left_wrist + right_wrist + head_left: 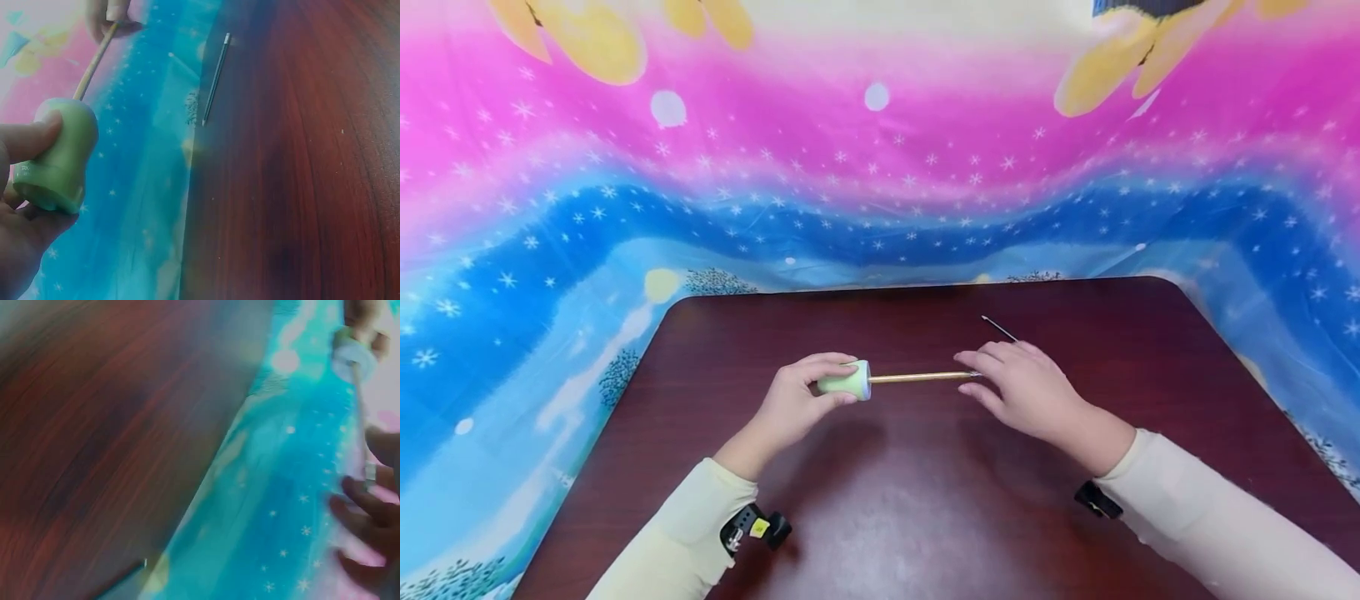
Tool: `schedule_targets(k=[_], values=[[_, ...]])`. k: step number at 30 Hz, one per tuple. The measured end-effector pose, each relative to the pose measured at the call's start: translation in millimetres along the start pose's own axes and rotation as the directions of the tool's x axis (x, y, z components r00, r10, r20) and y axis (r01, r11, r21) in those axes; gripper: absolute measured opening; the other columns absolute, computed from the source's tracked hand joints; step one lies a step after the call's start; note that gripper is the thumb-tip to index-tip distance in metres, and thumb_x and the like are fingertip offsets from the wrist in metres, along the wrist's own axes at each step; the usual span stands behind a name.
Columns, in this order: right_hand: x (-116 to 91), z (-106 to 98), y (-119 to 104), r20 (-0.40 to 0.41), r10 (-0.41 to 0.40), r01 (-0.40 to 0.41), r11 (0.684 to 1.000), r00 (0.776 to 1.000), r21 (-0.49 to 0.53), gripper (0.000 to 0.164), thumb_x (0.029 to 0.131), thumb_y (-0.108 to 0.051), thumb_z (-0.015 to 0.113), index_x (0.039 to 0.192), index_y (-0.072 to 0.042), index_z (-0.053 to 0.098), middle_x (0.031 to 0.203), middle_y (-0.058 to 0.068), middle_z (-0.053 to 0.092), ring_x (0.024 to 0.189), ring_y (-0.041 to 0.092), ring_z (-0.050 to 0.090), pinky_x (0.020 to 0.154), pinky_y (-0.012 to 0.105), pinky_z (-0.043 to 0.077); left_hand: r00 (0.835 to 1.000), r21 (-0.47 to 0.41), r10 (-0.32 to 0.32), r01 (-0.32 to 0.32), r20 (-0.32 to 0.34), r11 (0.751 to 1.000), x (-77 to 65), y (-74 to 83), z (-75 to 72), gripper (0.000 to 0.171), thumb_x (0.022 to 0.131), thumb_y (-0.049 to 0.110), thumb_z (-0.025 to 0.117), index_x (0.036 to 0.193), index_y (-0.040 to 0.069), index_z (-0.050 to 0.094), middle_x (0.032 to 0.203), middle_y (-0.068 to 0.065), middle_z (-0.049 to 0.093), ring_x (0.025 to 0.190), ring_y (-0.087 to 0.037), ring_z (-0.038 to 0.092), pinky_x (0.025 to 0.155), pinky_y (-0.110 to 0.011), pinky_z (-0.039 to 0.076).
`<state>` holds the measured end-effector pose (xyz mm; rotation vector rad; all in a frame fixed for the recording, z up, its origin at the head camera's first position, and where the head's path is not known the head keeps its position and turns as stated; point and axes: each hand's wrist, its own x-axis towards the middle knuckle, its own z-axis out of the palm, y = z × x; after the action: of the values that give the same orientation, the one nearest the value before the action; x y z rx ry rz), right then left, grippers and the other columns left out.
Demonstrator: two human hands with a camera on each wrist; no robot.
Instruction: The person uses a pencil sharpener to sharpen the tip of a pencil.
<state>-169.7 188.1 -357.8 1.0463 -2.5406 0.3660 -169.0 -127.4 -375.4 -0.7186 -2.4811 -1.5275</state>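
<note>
A light green pencil sharpener (848, 383) with a pale lid lies on its side in my left hand (786, 408), gripped between thumb and fingers above the table. From its lid a gold pencil (917, 377) sticks straight out to the right. My right hand (1037, 396) pinches the pencil's far end, where a silvery band shows in the right wrist view. The sharpener narrows at its waist in the left wrist view, and the pencil's tip is hidden inside it.
A second, dark pencil (216, 81) lies on the reddish-brown table (880, 517) near its far side, partly behind my right hand in the head view. A colourful snowflake-patterned cloth (880, 192) hangs around the table's far and side edges.
</note>
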Motion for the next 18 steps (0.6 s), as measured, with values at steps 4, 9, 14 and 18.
schedule_targets(k=[4,9,14,18], values=[[-3.4,10.0,4.2,-0.257,-0.320,0.225,0.913,0.912,-0.341,0.018,0.097,-0.013,0.053,0.103,-0.005,0.068,0.082,0.005,0.063,0.074,0.024,0.059,0.072,0.042,0.048,0.996,-0.086,-0.085,0.086,0.025,0.993,0.2,-0.9,-3.4,0.036,0.075,0.002,0.081,0.110,0.002,0.072,0.117,-0.010,0.067,0.108,-0.024,0.061,0.076,-0.023,0.052],[-3.5,17.5,7.7,-0.324,-0.457,0.275,0.835,0.828,-0.476,0.026,0.101,-0.007,0.040,0.098,-0.002,0.065,0.077,0.007,0.057,0.067,0.024,0.051,0.059,0.036,0.043,0.993,-0.090,-0.101,0.107,0.060,0.990,1.0,0.8,-4.4,0.037,0.075,0.004,0.081,0.112,0.003,0.072,0.116,-0.011,0.068,0.108,-0.026,0.061,0.077,-0.024,0.052],[-4.0,21.4,6.4,-0.339,-0.441,0.283,0.860,0.831,-0.425,0.027,0.101,-0.009,0.041,0.090,-0.001,0.064,0.071,0.006,0.054,0.059,0.022,0.046,0.046,0.029,0.038,0.993,-0.100,-0.097,0.103,0.067,0.990,0.4,1.6,-0.4,0.036,0.077,0.002,0.079,0.112,0.000,0.071,0.117,-0.013,0.067,0.109,-0.027,0.061,0.078,-0.024,0.051],[-5.5,21.6,2.3,-0.330,-0.344,0.261,0.926,0.879,-0.271,0.030,0.101,-0.014,0.043,0.084,-0.002,0.065,0.067,0.004,0.053,0.056,0.021,0.050,0.045,0.030,0.043,0.997,-0.072,-0.053,0.057,0.050,0.996,-0.4,1.8,3.3,0.035,0.076,0.001,0.079,0.110,0.000,0.072,0.117,-0.012,0.067,0.108,-0.026,0.061,0.073,-0.023,0.051]])
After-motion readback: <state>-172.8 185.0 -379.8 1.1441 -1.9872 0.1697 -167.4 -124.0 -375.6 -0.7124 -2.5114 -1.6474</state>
